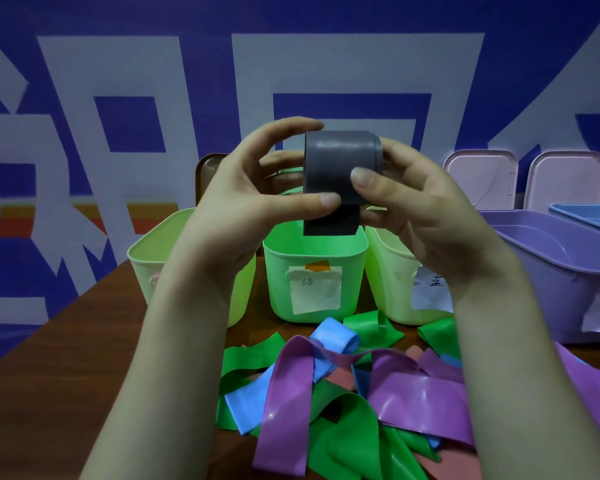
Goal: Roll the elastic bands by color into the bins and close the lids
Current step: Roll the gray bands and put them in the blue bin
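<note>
Five bins (278, 271), two lids (478, 181), one grey band (340, 161).

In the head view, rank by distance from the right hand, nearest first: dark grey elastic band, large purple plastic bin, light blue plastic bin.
1. Dark grey elastic band: in the right hand.
2. Purple plastic bin: to its right.
3. Light blue plastic bin: far right edge.

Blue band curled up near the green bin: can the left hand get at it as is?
Probably not yet: the left hand and right hand both grip the grey band. The blue band itself lies uncovered at its curl.
</note>
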`<act>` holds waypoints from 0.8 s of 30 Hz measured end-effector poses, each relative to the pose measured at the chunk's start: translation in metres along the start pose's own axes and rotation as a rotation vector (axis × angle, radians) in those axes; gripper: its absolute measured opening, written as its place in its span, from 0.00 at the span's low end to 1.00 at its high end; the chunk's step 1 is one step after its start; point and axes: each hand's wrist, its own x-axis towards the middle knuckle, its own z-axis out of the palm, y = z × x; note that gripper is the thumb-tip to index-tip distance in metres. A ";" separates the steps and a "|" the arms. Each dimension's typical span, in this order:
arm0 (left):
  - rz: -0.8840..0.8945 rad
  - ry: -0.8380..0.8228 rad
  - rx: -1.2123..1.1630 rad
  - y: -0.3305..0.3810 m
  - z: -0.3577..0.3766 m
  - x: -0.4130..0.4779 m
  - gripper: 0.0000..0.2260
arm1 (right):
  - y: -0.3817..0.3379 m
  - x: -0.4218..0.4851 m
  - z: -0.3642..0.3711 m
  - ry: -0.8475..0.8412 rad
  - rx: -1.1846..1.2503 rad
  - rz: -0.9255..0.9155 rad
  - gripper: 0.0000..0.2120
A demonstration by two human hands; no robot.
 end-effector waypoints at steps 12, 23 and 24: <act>-0.056 -0.083 0.007 0.000 0.005 0.000 0.33 | 0.001 -0.002 -0.008 -0.054 -0.023 -0.148 0.32; -0.160 -0.047 0.013 -0.006 -0.002 0.003 0.25 | 0.009 0.001 -0.009 -0.101 -0.019 -0.140 0.33; -0.164 -0.039 0.009 -0.007 -0.002 0.003 0.25 | 0.009 0.001 -0.010 -0.110 -0.028 -0.125 0.33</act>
